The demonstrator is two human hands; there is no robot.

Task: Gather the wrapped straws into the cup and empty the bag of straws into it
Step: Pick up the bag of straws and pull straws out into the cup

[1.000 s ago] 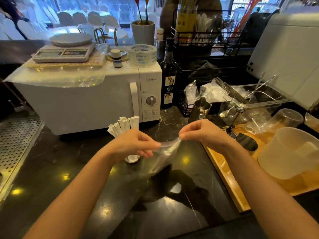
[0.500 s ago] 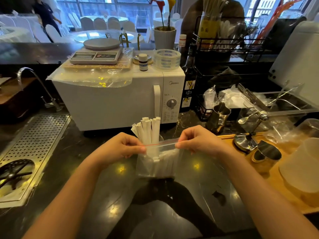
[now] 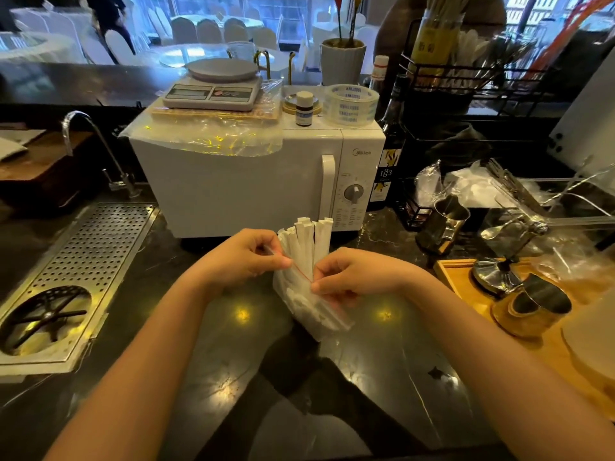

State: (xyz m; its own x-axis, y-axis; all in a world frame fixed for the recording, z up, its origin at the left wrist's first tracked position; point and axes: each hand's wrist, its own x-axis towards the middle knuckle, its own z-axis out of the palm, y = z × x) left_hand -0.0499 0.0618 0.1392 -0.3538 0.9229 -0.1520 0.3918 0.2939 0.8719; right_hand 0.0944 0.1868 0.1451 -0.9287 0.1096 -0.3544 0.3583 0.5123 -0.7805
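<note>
Plastic bag, two hands' grip

The white microwave carries the brand name "Midea" in small grey letters at the top of its control panel, above the dial. Just right of the microwave, a dark bottle has a label showing the number "183". On top of the microwave, the roll of clear tape bears repeated blue print too small to read.
</note>
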